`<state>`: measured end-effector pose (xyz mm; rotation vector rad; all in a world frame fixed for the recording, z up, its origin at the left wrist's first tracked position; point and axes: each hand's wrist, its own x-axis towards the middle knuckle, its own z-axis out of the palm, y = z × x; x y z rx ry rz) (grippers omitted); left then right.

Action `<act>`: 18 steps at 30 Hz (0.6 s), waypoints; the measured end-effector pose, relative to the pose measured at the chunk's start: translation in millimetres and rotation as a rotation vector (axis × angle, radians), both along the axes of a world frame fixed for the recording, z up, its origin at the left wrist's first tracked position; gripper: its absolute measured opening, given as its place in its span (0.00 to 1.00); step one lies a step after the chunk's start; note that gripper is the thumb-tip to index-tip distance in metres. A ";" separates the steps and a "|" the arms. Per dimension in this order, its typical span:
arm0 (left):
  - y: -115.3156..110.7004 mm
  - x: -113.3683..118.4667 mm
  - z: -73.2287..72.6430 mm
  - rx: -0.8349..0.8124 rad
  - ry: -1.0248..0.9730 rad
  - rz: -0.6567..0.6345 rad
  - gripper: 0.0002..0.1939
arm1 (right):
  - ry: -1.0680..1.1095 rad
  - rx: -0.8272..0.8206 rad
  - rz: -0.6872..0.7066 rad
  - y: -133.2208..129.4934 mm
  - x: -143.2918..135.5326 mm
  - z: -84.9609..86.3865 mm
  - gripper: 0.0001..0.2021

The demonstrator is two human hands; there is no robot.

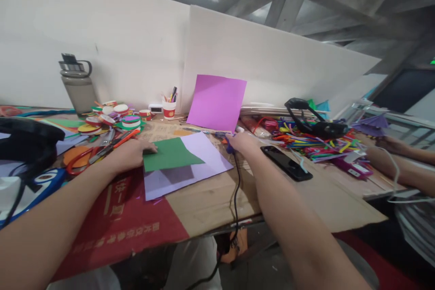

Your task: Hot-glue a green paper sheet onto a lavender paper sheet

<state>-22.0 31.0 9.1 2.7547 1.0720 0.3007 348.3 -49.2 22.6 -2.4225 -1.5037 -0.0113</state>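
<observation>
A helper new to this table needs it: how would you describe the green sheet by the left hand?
On the cardboard-covered table, find the lavender sheet lying flat. Over it is the green sheet, with the left hand at its left edge. Its colour sets it apart from the lavender below and the upright purple sheet behind.

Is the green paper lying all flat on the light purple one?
No, partly raised: the front edge of the green paper hangs above the light purple sheet, with shadow beneath.
</observation>
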 end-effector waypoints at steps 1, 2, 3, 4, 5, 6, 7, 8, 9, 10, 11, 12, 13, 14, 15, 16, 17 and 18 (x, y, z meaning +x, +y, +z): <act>-0.7 0.6 1.1 0.014 0.049 -0.021 0.22 | -0.036 0.005 -0.026 -1.4 -4.8 2.6 0.20; -2.2 1.7 2.6 0.022 0.079 -0.038 0.23 | -0.058 0.029 -0.029 -2.5 -12.0 5.1 0.20; -4.1 3.0 4.3 0.020 0.097 -0.046 0.24 | -0.063 0.071 0.002 -3.0 -21.5 7.2 0.21; -6.3 4.6 6.0 0.015 0.100 -0.054 0.27 | -0.037 0.121 0.055 -2.8 -33.2 8.6 0.22; -8.4 6.2 7.2 0.008 0.096 -0.070 0.29 | 0.019 0.160 0.211 -2.0 -46.3 9.2 0.22; -10.0 7.7 7.7 -0.001 0.092 -0.089 0.31 | 0.091 0.208 0.369 -0.4 -60.0 8.8 0.22; -11.0 9.0 7.4 -0.009 0.088 -0.110 0.31 | 0.144 0.260 0.520 1.9 -73.6 7.5 0.23; -11.3 9.9 6.3 -0.015 0.086 -0.130 0.30 | 0.168 0.284 0.649 4.8 -86.3 5.4 0.24; -11.2 10.3 4.7 -0.020 0.089 -0.143 0.29 | 0.167 0.277 0.768 8.2 -97.3 2.6 0.25; -10.8 10.4 2.7 -0.022 0.093 -0.150 0.28 | 0.152 0.232 0.860 11.8 -106.4 -0.9 0.26; -10.4 10.0 0.6 -0.022 0.099 -0.149 0.29 | 0.137 0.171 0.922 15.4 -113.5 -5.0 0.28; -10.3 9.4 -1.3 -0.025 0.106 -0.141 0.29 | 0.120 0.095 0.963 18.6 -118.5 -9.5 0.29; -10.6 8.7 -2.8 -0.027 0.114 -0.133 0.30 | 0.099 0.016 0.981 21.4 -121.9 -14.3 0.31; -11.4 8.0 -3.9 -0.028 0.124 -0.124 0.31 | 0.079 -0.050 0.980 23.5 -123.9 -19.3 0.33; -12.6 7.4 -4.6 -0.028 0.134 -0.117 0.31 | 0.062 -0.093 0.970 24.9 -125.1 -24.0 0.35; -14.1 7.0 -4.9 -0.026 0.141 -0.108 0.32 | 0.050 -0.118 0.958 25.7 -125.6 -28.3 0.37; -15.8 7.0 -5.0 -0.024 0.145 -0.099 0.32 | 0.042 -0.123 0.947 26.0 -125.9 -31.9 0.39; -17.5 7.2 -5.0 -0.021 0.147 -0.090 0.33 | 0.039 -0.119 0.941 25.9 -126.0 -34.6 0.40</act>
